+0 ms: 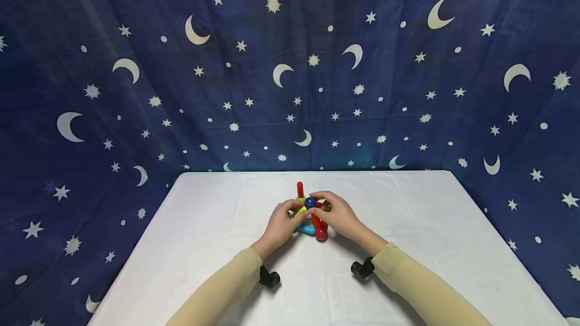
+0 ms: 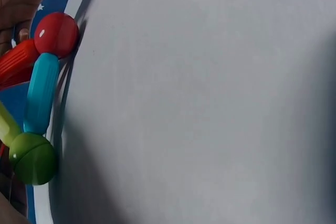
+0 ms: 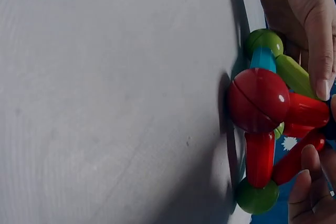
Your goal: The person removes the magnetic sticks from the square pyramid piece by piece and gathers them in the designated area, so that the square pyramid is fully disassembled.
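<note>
A frame of coloured magnetic building sticks and balls stands on the table between the two hands. The blue ball (image 1: 310,202) tops it, with the right hand's (image 1: 342,217) thumb and index finger pinching it from the right. From the other side the left hand (image 1: 278,225) pinches the yellow-green stick (image 3: 295,74) that slants up to the blue ball. Low at the front sits a red ball (image 1: 321,234), joined by a light blue stick (image 2: 42,94) to a green ball (image 2: 33,158). A red stick (image 3: 260,158) links the red ball with another green ball (image 3: 257,196).
Behind the hands a red stick (image 1: 300,189) points upward from the frame's far side. The white-covered table (image 1: 217,255) stretches around it. A dark blue cloth (image 1: 254,130) with moons and stars hangs at the back and sides. Black wrist mounts (image 1: 270,279) jut inward below the sleeves.
</note>
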The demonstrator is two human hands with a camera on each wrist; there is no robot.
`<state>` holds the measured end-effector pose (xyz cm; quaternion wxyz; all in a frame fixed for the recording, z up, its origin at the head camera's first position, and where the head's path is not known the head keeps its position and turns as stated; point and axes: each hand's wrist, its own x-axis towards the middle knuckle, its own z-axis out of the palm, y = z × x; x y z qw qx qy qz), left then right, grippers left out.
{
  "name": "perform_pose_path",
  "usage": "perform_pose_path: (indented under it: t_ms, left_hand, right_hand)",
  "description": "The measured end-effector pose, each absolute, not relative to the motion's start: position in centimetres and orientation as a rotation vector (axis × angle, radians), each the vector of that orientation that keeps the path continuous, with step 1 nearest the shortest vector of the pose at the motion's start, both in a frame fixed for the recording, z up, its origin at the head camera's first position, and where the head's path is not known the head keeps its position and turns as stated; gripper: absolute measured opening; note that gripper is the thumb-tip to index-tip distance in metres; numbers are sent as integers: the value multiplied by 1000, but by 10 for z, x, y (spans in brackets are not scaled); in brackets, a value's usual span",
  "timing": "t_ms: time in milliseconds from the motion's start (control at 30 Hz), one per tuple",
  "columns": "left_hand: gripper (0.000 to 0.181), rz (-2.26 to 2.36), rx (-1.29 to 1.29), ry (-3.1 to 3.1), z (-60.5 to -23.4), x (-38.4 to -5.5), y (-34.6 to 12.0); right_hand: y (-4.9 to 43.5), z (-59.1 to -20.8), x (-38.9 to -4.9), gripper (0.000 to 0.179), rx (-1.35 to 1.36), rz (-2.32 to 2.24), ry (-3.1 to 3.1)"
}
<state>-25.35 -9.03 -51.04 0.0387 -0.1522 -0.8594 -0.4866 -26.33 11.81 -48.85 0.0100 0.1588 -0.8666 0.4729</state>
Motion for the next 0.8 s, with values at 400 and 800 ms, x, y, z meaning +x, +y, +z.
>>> perform_pose_path:
  t_ms: [400,800]
  left_hand:
    - [22,-1613,-413,-2576,-513,-254,-87]
    - [23,-1698,-406,-2552,-515,-255,-87]
  right_hand:
    - [120,-489,-266,47,525,1486,-2757]
    - [121,-491,-269,41,575,1488,-2747]
